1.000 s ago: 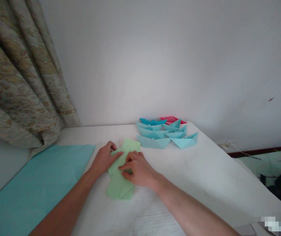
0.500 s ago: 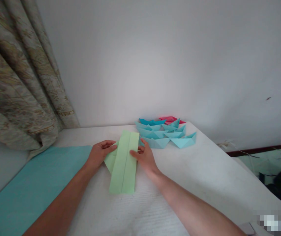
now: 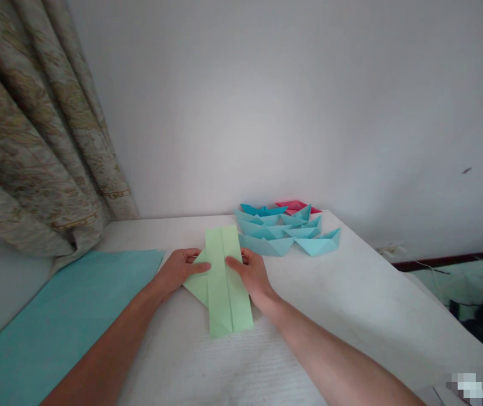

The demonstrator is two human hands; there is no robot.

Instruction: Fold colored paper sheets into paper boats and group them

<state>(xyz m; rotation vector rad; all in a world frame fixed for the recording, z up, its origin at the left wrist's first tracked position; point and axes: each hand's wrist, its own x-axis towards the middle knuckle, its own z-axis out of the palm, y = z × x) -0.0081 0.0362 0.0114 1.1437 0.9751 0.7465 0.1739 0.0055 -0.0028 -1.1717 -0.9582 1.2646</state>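
Note:
A folded sheet of light green paper (image 3: 224, 287) is held between my two hands over the white table. It has a long upright strip with a crease line down its middle, and a pointed flap sticks out on its left. My left hand (image 3: 182, 272) pinches that flap, thumb on top and fingers behind. On the strip's right edge my right hand (image 3: 253, 276) is closed, its thumb pressed on the front near the crease. The fingers behind the paper are partly hidden.
Several light blue paper boats (image 3: 266, 243) stand beyond my hands, with a pink paper boat (image 3: 296, 206) at the back. Blue-green paper (image 3: 72, 316) covers the left of the white table (image 3: 326, 316). A patterned curtain (image 3: 47, 124) hangs at the left, before a pale wall (image 3: 266, 101).
The green paper has turned, its lower end swinging to the right, so the strip now leans the other way. Both hands keep hold of it.

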